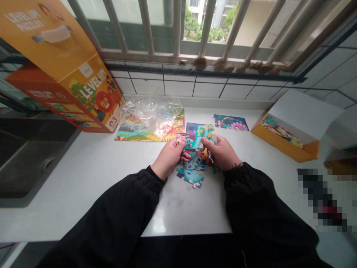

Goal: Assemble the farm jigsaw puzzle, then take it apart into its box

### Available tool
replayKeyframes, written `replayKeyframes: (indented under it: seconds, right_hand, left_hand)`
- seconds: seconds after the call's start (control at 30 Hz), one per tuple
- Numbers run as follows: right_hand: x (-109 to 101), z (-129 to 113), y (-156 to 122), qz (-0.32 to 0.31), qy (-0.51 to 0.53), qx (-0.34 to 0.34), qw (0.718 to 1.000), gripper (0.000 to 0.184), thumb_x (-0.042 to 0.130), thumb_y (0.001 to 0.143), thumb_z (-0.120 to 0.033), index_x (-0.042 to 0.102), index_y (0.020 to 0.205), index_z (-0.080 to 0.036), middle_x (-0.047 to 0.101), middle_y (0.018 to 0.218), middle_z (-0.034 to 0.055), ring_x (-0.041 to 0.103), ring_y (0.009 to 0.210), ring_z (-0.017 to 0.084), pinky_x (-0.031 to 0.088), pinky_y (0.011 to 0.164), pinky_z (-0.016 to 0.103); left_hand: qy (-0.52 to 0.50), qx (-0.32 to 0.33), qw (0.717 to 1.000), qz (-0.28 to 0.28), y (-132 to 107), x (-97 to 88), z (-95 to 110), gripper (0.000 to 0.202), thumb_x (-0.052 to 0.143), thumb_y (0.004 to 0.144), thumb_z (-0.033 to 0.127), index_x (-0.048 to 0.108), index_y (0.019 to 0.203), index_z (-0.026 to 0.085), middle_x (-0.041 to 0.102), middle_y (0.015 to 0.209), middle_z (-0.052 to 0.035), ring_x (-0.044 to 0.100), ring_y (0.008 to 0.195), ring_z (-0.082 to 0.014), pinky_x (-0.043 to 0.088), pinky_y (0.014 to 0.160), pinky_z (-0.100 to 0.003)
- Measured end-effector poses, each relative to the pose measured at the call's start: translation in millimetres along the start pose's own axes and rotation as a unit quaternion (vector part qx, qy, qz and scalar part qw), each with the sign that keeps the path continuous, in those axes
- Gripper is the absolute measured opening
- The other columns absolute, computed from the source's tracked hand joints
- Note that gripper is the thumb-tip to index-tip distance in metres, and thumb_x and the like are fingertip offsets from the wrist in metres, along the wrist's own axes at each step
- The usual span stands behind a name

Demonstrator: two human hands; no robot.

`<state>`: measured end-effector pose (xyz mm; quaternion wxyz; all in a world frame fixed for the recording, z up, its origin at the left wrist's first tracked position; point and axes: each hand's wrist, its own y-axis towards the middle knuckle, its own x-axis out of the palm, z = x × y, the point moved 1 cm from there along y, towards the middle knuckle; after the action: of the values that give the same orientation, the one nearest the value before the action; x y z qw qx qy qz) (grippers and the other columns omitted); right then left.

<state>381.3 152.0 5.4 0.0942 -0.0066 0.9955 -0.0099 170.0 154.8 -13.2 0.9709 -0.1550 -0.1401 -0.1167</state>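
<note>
My left hand [169, 153] pinches a teal and pink jigsaw puzzle piece [192, 142] at its left side, thumb on top. On the other side my right hand [223, 152] is closed on puzzle pieces, its thumb on the teal part and a grey-backed piece by its fingers. Whether the held pieces are joined cannot be made out. Beneath the hands lie several loose puzzle pieces, partly hidden by them. Nearer to me, a light-blue group of pieces [192, 176] lies on the white counter [184, 216].
A tall orange puzzle box [95, 89] stands at the left beside a dark sink [33, 163]. Clear plastic wrap [150, 115] covers a colourful puzzle sheet [131, 134]. At the back right lie a dark-blue puzzle section [231, 122] and an open yellow box [290, 143] with pieces inside.
</note>
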Motion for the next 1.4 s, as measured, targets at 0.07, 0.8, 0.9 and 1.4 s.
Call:
replayKeyframes:
  seconds: [0.07,0.8,0.9,1.4]
  right_hand:
    - [-1,-1,0,0.019,-0.009,-0.006,1.0,0.047,0.082,0.089,-0.067,0.071,0.084,-0.021,0.069,0.068,-0.0015,0.056,0.054,0.012,0.045,0.049,0.023]
    - [14,-4,-5,-0.014,-0.131,-0.071,0.989,0.042,0.072,0.097,-0.064,0.072,0.084,-0.024,0.076,0.072,0.0018,0.066,0.062,0.018,0.051,0.063,0.029]
    - [11,-8,-7,0.055,-0.095,-0.058,0.992,0.051,0.067,0.099,-0.07,0.068,0.078,-0.023,0.073,0.071,0.0022,0.063,0.058,0.016,0.051,0.06,0.027]
    - [15,-3,-7,-0.009,0.021,-0.002,1.0,0.054,0.074,0.09,-0.078,0.067,0.099,-0.026,0.074,0.077,0.0024,0.065,0.057,0.021,0.051,0.046,0.031]
  left_hand:
    - [-0.009,0.004,1.0,-0.004,1,0.6,2,0.04,0.078,0.098,0.054,0.06,0.104,0.019,0.071,0.075,-0.0001,0.068,0.057,-0.0099,0.054,0.053,-0.018]
    - [-0.045,0.026,0.997,-0.053,-1,4.7,0,0.034,0.08,0.095,0.038,0.066,0.121,0.02,0.078,0.121,-0.009,0.079,0.1,-0.0205,0.069,0.084,-0.033]
    - [-0.047,-0.004,0.998,-0.032,0,3.4,2,0.024,0.075,0.1,0.035,0.063,0.114,0.02,0.078,0.111,-0.0077,0.079,0.09,-0.0179,0.07,0.075,-0.029]
    - [-0.026,-0.011,0.995,-0.092,-5,8.3,3,0.04,0.074,0.096,0.025,0.065,0.135,0.022,0.079,0.12,-0.0103,0.081,0.094,-0.0195,0.069,0.076,-0.029]
